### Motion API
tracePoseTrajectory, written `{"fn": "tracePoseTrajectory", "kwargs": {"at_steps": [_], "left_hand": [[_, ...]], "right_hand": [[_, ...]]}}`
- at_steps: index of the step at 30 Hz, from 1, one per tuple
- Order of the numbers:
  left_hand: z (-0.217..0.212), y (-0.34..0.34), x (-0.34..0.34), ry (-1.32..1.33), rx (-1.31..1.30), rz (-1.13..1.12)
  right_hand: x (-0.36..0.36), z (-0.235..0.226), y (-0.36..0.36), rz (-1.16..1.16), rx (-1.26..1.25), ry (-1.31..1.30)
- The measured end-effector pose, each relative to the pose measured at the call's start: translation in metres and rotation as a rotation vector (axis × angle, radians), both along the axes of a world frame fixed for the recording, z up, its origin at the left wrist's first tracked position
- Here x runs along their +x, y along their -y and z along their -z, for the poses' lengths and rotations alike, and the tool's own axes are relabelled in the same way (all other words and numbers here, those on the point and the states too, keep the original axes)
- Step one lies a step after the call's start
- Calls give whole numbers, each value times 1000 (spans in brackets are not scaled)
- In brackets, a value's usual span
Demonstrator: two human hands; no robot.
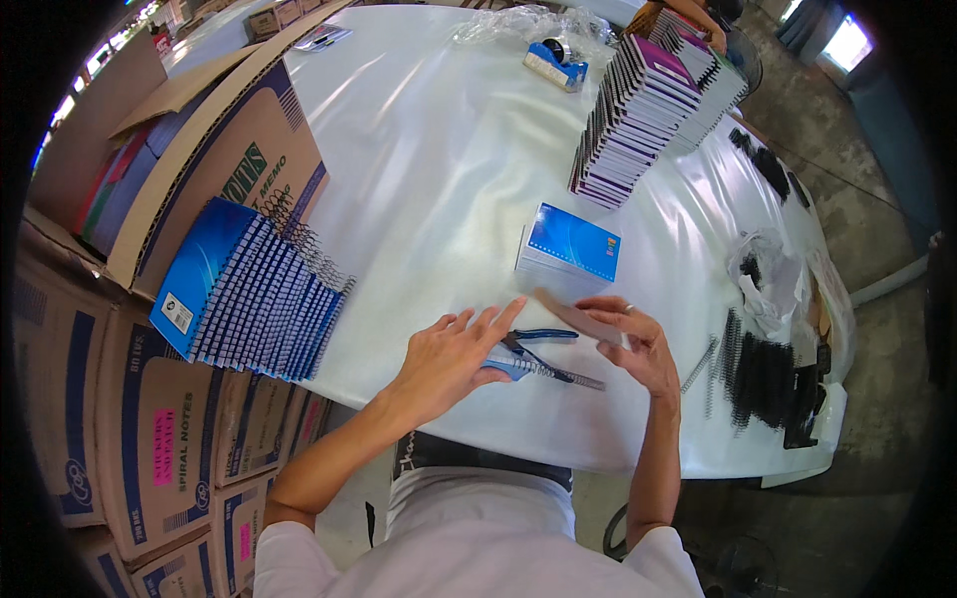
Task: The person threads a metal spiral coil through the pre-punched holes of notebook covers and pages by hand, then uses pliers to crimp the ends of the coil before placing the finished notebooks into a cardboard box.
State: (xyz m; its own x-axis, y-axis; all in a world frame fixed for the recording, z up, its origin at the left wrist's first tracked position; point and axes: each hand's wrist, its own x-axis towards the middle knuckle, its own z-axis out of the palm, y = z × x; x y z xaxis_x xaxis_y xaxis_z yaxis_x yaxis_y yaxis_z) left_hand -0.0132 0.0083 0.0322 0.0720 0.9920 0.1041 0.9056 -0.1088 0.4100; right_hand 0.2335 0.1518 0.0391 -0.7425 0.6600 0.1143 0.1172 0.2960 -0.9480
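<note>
My left hand (449, 354) is stretched out, fingers apart, over a small blue notebook (508, 365) near the table's front edge. A dark spiral coil (563, 374) runs along the notebook and sticks out to the right. Beside the notebook lie pliers with blue handles (548, 334), partly under my left fingers. In my right hand (638, 344) is a flat brownish strip (570, 313), pinched at its right end; its material I cannot make out. Just beyond, a block of blue-covered pads (573, 244) shows punched holes and no coils.
Coiled blue notebooks (264, 289) lean against an open carton (224, 159) at left, above stacked cartons (164, 439). Black coils (763, 379) and a plastic bag (763, 279) lie right. Farther off are purple-covered notebooks (638, 115), a tape dispenser (555, 68) and another person's hand (716, 40).
</note>
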Motion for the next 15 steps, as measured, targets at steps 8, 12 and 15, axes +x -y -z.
{"fn": "tracePoseTrajectory", "kwargs": {"at_steps": [8, 12, 15], "left_hand": [[19, 0, 1, -177, 91, 273], [12, 3, 0, -182, 87, 235], [8, 5, 0, -138, 84, 177]], "right_hand": [[13, 32, 22, 18, 657, 602], [13, 35, -4, -58, 487, 563], [3, 25, -1, -88, 529, 628]]}}
